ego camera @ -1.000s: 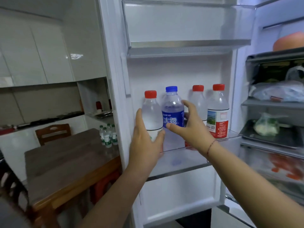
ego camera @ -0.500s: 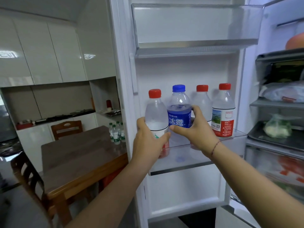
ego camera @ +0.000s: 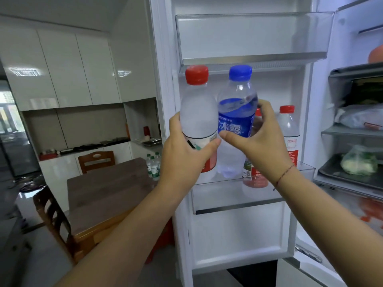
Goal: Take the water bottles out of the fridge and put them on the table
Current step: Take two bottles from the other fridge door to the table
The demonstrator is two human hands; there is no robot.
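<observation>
A: Where are the bottles?
B: The red-capped bottle sits in the left hand, the blue-capped bottle in the right hand, fingers clamped round each, side by side just above the fridge door shelf.
A: Others?
B: A spare bottle stands on that shelf; small bottles stand on the worktop.
</observation>
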